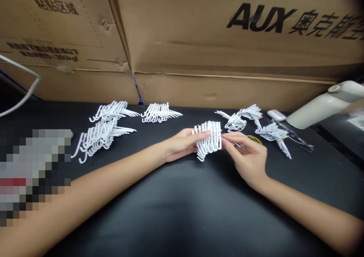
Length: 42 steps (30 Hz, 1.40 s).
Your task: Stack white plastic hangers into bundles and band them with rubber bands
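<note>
A stacked bundle of white wire hooks (209,138) stands on the black table (182,211) between my hands. My left hand (182,145) grips its left side with fingers pressed against the wires. My right hand (247,156) pinches the bundle's right side with thumb and fingertips. A yellow rubber band (255,138) lies on the table just behind my right hand.
Bundled white hooks lie at the left (101,135), back left (112,111) and back centre (159,113); looser hooks lie at the right (250,120). Large cardboard boxes (227,52) wall the back. A white device (321,103) sits far right. A blurred patch covers the left edge.
</note>
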Each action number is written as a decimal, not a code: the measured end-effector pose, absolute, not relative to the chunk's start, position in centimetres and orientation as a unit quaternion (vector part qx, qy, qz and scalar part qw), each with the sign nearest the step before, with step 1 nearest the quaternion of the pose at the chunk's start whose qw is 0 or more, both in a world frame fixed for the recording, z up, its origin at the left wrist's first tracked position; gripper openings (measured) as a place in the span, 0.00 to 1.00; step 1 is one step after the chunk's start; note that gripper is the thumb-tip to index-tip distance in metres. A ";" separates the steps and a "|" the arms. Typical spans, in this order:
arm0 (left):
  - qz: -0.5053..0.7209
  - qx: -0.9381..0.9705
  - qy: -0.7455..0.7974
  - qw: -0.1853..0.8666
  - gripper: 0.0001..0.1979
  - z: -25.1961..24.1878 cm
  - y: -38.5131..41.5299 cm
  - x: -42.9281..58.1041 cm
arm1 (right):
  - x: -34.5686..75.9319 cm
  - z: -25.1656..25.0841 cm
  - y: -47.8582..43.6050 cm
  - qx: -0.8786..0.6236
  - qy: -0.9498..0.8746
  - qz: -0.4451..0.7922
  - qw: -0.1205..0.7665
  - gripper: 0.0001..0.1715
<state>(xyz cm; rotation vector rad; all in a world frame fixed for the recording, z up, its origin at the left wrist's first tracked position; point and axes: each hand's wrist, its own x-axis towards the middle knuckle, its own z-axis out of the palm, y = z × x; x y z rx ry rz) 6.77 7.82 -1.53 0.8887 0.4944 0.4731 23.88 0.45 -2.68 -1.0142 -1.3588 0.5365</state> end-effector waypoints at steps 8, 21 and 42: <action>0.240 0.406 0.264 0.842 0.22 -1.2 7.6 6.9 | 24.0 -2.9 0.4 -0.424 -0.598 0.265 0.627 0.12; 0.249 0.422 0.282 0.825 0.26 -0.9 7.2 7.3 | 24.0 -3.2 0.1 -0.430 -0.636 0.235 0.596 0.11; 0.281 0.420 0.297 0.810 0.19 -0.5 6.8 7.2 | 24.2 -3.3 0.0 -0.420 -0.709 0.193 0.532 0.18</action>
